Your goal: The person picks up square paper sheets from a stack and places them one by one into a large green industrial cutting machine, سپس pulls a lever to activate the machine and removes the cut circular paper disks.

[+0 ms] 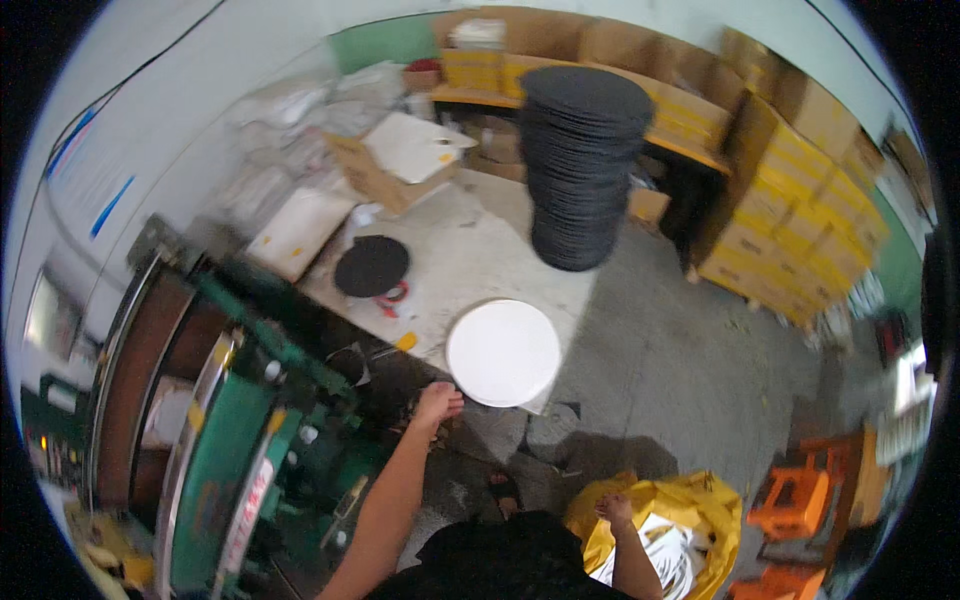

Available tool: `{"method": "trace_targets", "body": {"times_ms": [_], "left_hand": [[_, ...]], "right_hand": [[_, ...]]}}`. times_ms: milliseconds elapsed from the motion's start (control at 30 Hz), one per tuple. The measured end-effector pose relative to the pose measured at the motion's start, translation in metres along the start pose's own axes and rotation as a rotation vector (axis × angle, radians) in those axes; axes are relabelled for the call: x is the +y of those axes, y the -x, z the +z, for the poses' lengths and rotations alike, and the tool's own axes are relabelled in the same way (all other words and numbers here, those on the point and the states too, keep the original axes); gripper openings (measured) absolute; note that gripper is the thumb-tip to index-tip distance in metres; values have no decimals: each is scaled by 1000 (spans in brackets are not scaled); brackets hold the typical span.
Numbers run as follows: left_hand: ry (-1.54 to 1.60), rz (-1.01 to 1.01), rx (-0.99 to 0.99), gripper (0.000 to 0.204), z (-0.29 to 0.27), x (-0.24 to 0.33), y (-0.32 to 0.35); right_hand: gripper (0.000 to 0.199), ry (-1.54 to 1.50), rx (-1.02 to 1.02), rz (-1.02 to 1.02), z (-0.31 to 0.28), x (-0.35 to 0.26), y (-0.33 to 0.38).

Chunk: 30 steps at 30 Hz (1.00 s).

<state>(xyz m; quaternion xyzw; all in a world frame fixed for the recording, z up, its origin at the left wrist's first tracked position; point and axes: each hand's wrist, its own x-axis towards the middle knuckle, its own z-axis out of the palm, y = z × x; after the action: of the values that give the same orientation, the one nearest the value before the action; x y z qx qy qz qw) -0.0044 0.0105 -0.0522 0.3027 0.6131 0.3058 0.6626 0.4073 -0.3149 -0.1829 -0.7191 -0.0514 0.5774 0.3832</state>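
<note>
From my remote seat I have the thick white round disc, perhaps a stack of thin ones, at the near corner of the pale flat tabletop. My left hand is just beside its lower left rim, fingers loosely stretched and gripping nothing I can see; whether they touch it, I can't tell. My right hand is over the yellow sack filled with white strips, too blurred for me to say whether it is spread or pinching. I judge the white piece light and fairly stiff, its smooth face perhaps slippery, its rim easy to dent, so I'd take it by opposite sides of the rim, palms flat. It seems to reach the table's near edge, so I'd support it from below. The tall stack of black discs limits me at the far right, and the green metal machine crowds my left; the grey concrete floor to the right offers the most room.
</note>
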Motion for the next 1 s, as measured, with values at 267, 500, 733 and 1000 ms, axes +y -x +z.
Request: {"method": "trace_targets", "body": {"times_ms": [267,500,733,1000], "left_hand": [[296,322,492,26,-202,-278,232],[-27,100,2306,18,-181,-312,671],[-250,-634,3003,30,-93,-401,965],[727,214,2595,36,-93,-443,1008]], "right_hand": [[27,485,-129,212,138,-34,-62],[21,1066,-639,48,305,-16,41],[32,1474,-1080,-130,431,71,188],[37,1920,-1644,-190,436,159,296]]}}
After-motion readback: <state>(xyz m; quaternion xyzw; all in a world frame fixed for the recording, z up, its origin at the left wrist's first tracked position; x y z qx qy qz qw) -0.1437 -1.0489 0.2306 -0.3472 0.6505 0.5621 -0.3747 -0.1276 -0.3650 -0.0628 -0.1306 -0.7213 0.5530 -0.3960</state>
